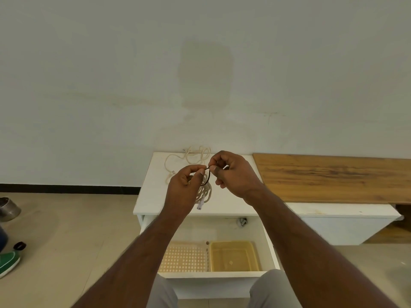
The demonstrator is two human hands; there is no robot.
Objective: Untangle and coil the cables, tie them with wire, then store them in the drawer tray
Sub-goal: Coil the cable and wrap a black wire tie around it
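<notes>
A coiled cream cable (205, 192) hangs from my left hand (186, 187) above the white cabinet top (155, 192), its clear plug (200, 204) dangling low. A thin dark tie wire (208, 176) loops around the coil. My left hand pinches one end of it, and my right hand (231, 174) pinches the other end, just beside the left fingertips. A second cream cable (191, 157) lies loose and tangled at the back of the cabinet top. Below, the drawer (213, 274) stands open with a yellow tray (233, 255) and a perforated cream tray (184, 256) inside.
A long wooden board (333, 176) lies on a low white unit to the right. On the floor at the left are a metal pot (9, 207), a green shoe (9, 262) and a small black object (20, 245). My knees flank the drawer front.
</notes>
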